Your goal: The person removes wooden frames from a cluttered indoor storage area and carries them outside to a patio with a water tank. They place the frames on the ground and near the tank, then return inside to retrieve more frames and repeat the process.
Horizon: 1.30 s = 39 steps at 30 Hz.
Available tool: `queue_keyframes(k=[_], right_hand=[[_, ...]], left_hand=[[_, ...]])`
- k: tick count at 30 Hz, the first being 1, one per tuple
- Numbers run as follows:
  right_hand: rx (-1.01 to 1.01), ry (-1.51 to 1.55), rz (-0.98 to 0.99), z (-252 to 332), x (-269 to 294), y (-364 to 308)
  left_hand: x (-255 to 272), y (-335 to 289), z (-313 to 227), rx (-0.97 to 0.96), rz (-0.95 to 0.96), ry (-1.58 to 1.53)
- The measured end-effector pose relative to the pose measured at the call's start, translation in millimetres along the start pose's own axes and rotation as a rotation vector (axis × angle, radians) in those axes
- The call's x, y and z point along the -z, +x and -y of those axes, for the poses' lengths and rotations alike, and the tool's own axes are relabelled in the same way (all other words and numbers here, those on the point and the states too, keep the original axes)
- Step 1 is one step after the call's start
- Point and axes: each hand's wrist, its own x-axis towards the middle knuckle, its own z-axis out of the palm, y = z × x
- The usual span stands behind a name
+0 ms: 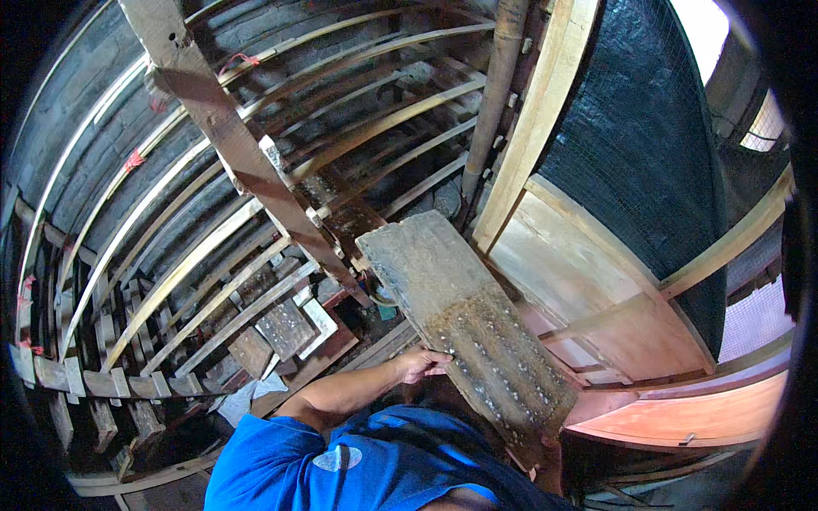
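A broad, worn wooden board (477,319) slants across the middle in front of me. Brown grime covers its centre, and white specks dot its near half. My left hand (423,364) grips the board's left edge, thumb on top and fingers curled beneath. At the near right end, my right hand (545,460) is at the board's corner; the board covers most of its fingers, though it appears to hold that end.
Wooden slat racks (170,196) fill the left, crossed by a thick post (230,128). Loose boards (285,330) lie below. A round pole (494,94) stands ahead. On the right are a framed panel (562,255) and dark mesh-covered sheeting (639,153).
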Motion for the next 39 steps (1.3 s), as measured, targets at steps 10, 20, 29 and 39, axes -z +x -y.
queue_keyframes(k=[10,20,29,39], right_hand=[[-0.174,-0.03,0.087,-8,21,42],[-0.166,0.046,0.387,-15,-135,153],[-0.241,0.038,0.302,-44,-153,224],[-0.222,0.022,0.187,-35,-217,298]], left_hand=[[40,12,-48,-0.096,-0.096,-0.004],[87,-13,-77,-0.364,-0.248,-0.221],[153,-147,20,-0.115,-0.486,-0.015],[274,-248,208,0.414,-0.97,0.879]])
